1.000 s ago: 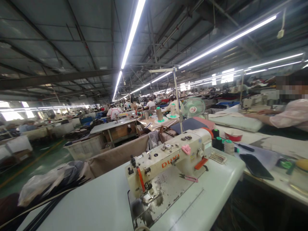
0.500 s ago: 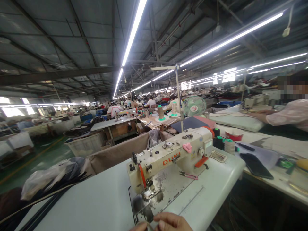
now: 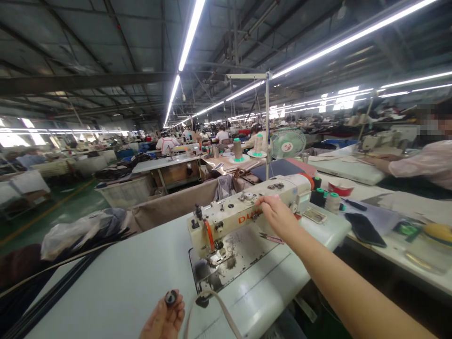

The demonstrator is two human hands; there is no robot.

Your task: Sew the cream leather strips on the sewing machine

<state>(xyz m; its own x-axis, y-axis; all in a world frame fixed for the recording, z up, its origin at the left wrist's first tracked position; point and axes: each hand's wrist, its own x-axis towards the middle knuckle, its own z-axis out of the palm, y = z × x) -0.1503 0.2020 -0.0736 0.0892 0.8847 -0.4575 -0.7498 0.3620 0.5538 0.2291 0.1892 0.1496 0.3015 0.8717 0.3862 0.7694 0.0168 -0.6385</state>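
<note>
1. One cream sewing machine (image 3: pixel 243 214) stands on the white table (image 3: pixel 116 287); a tan strap (image 3: pixel 226 313) curls at its near end.
2. Right hand (image 3: pixel 278 217) rests on the machine's front, fingers curled over its arm.
3. Left hand (image 3: pixel 163 320) pinches a small black bobbin (image 3: pixel 171 297) in its fingertips, above the table's near edge.

Bare tabletop (image 3: pixel 116 282) left of sewing machine (image 3: pixel 243 214), thread spools (image 3: pixel 325 197) crowding right
</note>
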